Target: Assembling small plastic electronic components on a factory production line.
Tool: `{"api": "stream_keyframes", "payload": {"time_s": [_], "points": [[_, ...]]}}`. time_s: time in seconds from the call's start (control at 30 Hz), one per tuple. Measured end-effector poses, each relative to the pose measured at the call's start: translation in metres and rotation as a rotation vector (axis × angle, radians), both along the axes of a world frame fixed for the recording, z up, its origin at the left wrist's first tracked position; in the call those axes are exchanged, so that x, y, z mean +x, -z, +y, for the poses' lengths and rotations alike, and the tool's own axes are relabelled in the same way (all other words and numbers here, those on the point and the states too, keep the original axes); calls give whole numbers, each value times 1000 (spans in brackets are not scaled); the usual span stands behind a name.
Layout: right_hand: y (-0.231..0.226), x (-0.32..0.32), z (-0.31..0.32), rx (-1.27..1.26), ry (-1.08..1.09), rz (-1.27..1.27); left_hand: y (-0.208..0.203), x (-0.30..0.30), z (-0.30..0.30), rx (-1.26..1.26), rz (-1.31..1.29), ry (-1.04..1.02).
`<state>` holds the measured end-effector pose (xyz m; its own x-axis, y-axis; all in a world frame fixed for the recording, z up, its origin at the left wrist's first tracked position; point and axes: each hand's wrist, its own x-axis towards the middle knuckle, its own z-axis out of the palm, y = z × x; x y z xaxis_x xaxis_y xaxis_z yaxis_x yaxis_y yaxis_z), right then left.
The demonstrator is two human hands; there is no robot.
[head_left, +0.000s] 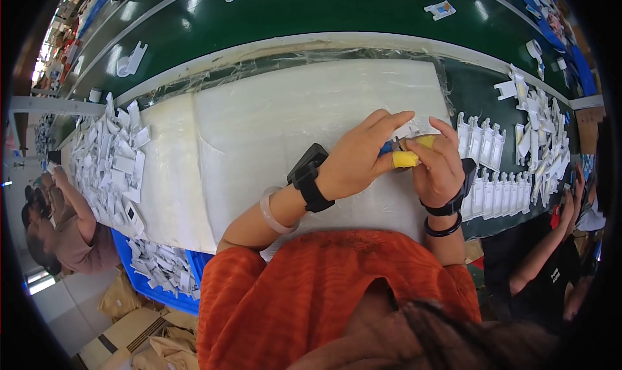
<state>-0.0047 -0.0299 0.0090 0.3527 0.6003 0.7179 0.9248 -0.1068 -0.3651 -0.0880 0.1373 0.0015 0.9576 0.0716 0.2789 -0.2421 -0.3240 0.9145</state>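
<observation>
Both hands, left hand (356,159) and right hand (437,169), pinch a small part (396,146) over white mat (259,137); white plastic pieces (107,159) piled left, rows of white cards (495,176) right.

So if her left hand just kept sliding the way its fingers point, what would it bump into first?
The left hand points rightward, so it would probably meet the right hand first, with its yellow-taped fingers. Beyond that stand rows of white plastic parts. Depth is unclear.

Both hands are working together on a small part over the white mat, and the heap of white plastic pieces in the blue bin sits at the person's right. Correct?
Not quite. The head view shows the left hand and right hand together on the small part over the white mat, but the heap of white plastic pieces in the blue bin sits at the person's left.
</observation>
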Motion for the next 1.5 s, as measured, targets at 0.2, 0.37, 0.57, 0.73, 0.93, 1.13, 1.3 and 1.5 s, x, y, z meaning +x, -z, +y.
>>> {"api": "stream_keyframes", "payload": {"time_s": [0.2, 0.37, 0.57, 0.73, 0.93, 1.13, 1.3, 1.5], "points": [[-2, 0, 1, -30, -13, 21, 1, 0, 3, 47, -5, 2], [6, -5, -3, -29, 17, 76, 0, -2, 2, 71, 15, 3], [10, -7, -3, -4, 21, 122, 2, -4, -2, 57, 22, -24], [8, -7, 2, 10, 6, 150, 6, -2, -1, 55, -76, -36], [6, -7, 8, 84, -41, 191, -1, -3, -3, 29, -49, -59], [20, -9, 9, 75, 56, 131, -2, 0, 3, -3, -39, -10], [11, -6, 7, 35, 84, 107, -17, 4, 49, -486, 250, -132], [11, -7, 13, 2, 81, 140, -14, 7, 198, -181, 141, -397]]}}
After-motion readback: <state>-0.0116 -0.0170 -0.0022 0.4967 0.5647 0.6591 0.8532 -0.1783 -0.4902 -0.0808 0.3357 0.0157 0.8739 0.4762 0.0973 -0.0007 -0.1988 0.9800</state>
